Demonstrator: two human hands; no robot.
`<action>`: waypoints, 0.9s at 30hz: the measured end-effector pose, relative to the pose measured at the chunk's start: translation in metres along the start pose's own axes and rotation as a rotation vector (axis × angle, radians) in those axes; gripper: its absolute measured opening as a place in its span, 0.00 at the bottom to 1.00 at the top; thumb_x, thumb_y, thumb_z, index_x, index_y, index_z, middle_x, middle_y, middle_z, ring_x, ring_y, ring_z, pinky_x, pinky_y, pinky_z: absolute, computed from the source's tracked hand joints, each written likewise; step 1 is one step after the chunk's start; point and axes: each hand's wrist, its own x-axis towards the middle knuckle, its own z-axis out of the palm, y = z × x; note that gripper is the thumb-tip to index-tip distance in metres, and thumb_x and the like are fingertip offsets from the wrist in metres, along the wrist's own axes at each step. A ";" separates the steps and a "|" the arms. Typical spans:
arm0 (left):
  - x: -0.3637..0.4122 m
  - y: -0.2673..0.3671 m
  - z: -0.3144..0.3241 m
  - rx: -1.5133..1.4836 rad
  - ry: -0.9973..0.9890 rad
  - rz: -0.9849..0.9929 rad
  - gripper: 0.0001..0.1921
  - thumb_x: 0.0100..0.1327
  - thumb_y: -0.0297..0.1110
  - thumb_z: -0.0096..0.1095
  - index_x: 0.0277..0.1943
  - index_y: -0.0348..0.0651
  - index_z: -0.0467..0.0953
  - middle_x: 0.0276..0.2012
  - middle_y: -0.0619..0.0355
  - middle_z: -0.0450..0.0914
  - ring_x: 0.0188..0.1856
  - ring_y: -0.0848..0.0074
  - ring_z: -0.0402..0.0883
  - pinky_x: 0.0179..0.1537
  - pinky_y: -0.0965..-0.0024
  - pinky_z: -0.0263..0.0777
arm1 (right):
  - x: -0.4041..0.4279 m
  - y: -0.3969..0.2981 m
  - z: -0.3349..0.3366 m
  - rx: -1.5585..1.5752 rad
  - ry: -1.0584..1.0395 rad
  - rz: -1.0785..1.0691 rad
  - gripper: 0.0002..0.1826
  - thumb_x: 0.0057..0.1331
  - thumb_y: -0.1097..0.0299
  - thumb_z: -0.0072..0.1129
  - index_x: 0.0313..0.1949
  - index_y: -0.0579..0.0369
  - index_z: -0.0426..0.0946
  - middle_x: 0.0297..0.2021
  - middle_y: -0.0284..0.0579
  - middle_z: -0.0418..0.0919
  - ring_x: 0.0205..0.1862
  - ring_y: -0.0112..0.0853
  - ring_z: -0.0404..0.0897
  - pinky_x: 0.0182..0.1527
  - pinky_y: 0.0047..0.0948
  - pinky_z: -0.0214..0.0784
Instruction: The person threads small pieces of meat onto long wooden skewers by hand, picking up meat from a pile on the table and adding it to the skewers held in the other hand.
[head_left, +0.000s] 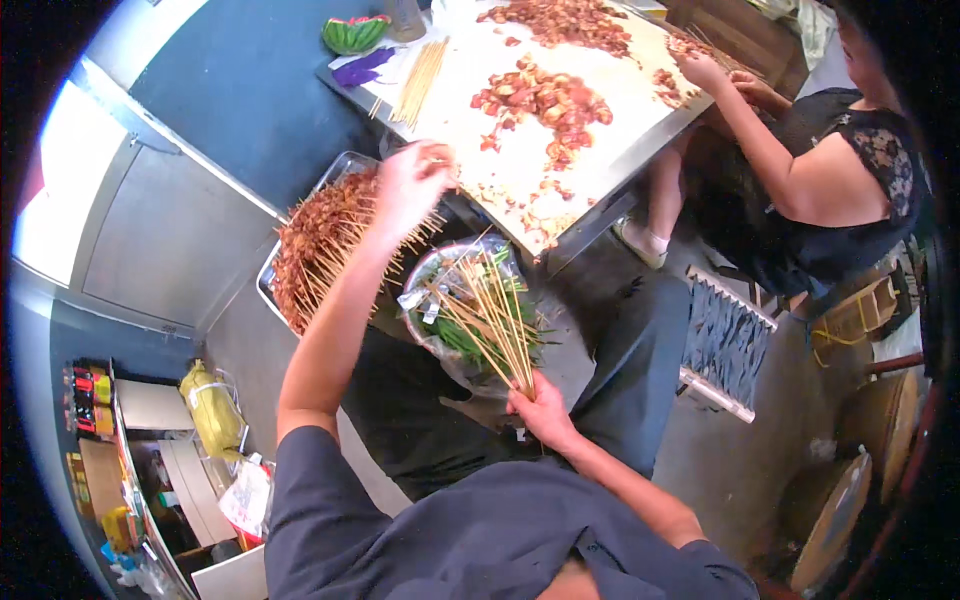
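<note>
My right hand (544, 412) grips a bunch of thin bamboo skewers (495, 315) by their lower ends, and they fan out over a bowl. That bowl (412, 274) is lined with clear plastic and holds green leaves. Raised near the table's corner, my left hand (416, 180) has curled, overexposed fingers; whether anything is between them is unclear. Beneath my left forearm is a tray (264, 289) heaped with skewered meat (307, 247), sticks pointing towards the bowl. Loose meat pieces (540, 101) are spread on the white tabletop (450, 142). More bare skewers (421, 79) lie at its left side.
A person (817, 165) sits at the table's right, hands on meat and sticks. A cut watermelon (356, 34) and a purple cloth-like item (364, 67) are at the far left. A folding stool (727, 337) stands right; a yellow sack (214, 409) and boxes (154, 405) lie left.
</note>
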 end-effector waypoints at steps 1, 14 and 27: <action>0.009 0.000 0.020 0.117 -0.061 0.094 0.14 0.52 0.17 0.57 0.44 0.32 0.73 0.36 0.54 0.81 0.37 0.77 0.79 0.40 0.75 0.75 | 0.000 0.001 -0.002 -0.016 0.009 -0.027 0.09 0.61 0.71 0.54 0.39 0.60 0.68 0.22 0.37 0.76 0.25 0.24 0.75 0.29 0.26 0.68; 0.084 0.008 0.113 0.667 -0.233 0.109 0.10 0.42 0.35 0.64 0.24 0.37 0.77 0.22 0.45 0.78 0.29 0.60 0.80 0.31 0.62 0.72 | -0.012 -0.013 -0.014 0.061 0.042 -0.155 0.07 0.58 0.72 0.57 0.32 0.54 0.66 0.18 0.33 0.73 0.14 0.16 0.63 0.13 0.18 0.53; 0.027 0.032 0.063 -0.557 -0.249 -0.307 0.08 0.59 0.22 0.52 0.42 0.35 0.72 0.35 0.50 0.80 0.35 0.65 0.82 0.37 0.64 0.78 | -0.024 -0.023 -0.020 0.160 -0.231 0.049 0.07 0.63 0.65 0.53 0.29 0.52 0.70 0.19 0.32 0.73 0.16 0.16 0.64 0.18 0.17 0.54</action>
